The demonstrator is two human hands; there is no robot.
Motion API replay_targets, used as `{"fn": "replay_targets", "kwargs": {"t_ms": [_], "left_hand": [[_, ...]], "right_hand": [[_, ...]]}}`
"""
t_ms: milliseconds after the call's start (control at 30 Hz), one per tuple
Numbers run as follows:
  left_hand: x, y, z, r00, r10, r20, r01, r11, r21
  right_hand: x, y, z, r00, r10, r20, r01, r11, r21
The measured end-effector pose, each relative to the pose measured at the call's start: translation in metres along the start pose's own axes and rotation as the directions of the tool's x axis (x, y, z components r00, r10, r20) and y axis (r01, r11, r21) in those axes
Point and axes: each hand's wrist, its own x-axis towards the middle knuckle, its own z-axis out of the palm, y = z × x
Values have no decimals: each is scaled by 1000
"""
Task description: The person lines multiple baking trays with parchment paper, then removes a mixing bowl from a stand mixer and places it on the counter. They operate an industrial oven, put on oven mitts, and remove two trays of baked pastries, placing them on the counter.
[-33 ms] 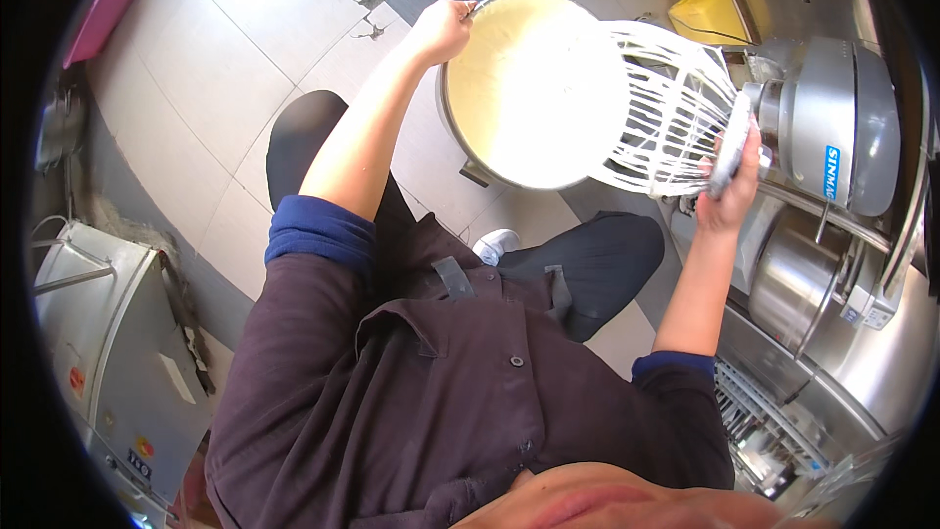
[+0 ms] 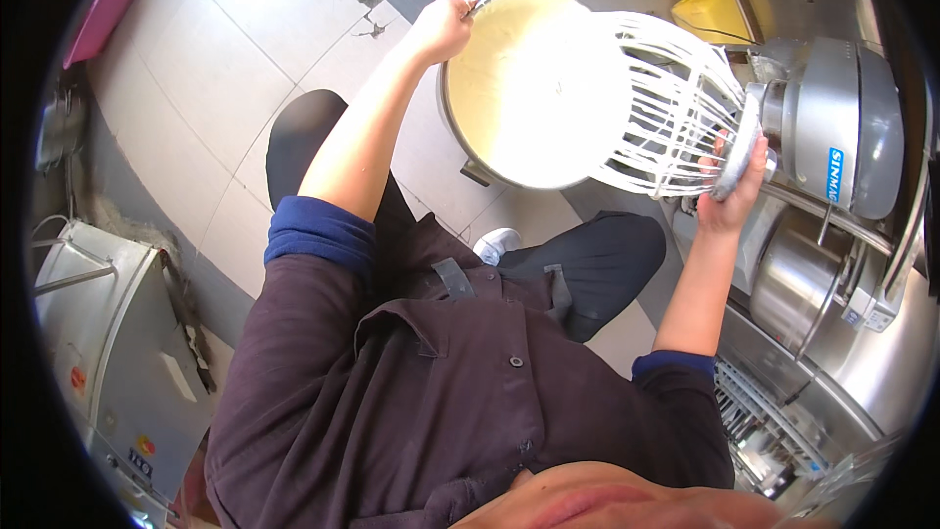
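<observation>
My left hand (image 2: 446, 31) is closed on the rim or side handle of a large metal mixing bowl (image 2: 448, 116); its fingertips are partly hidden. Pale yellow batter or cream (image 2: 480, 69) shows inside the bowl, and its middle is washed out by glare. At the right, my right hand (image 2: 729, 198) is wrapped round the metal collar of a big balloon whisk attachment (image 2: 676, 103). White cream coats the whisk's wires. The whisk lies sideways, its rounded end over the bowl's right side and its collar close to the mixer head.
A grey stand mixer (image 2: 832, 127) stands right of the whisk, with a yellow container (image 2: 707, 12) behind. Below the mixer is a steel bowl (image 2: 798, 269) near a rail. A grey metal cabinet (image 2: 127, 353) stands at lower left, a pink tub (image 2: 106, 10) at upper left.
The whisk has turned a little in my right hand, and its collar sits slightly farther right. My left hand and the bowl have hardly moved.
</observation>
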Motion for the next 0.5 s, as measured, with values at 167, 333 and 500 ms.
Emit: {"fn": "replay_targets", "kwargs": {"t_ms": [167, 333, 500], "left_hand": [[-4, 5, 1, 995, -92, 39, 92, 996, 8], [-7, 18, 0, 984, -172, 54, 162, 976, 147], [-34, 32, -37, 946, -310, 97, 271, 917, 291]], "right_hand": [[20, 44, -4, 987, -5, -161, -43, 955, -293], [-4, 22, -16, 987, 33, -157, -73, 963, -260], [-19, -43, 14, 857, 273, -437, -319, 947, -34]]}}
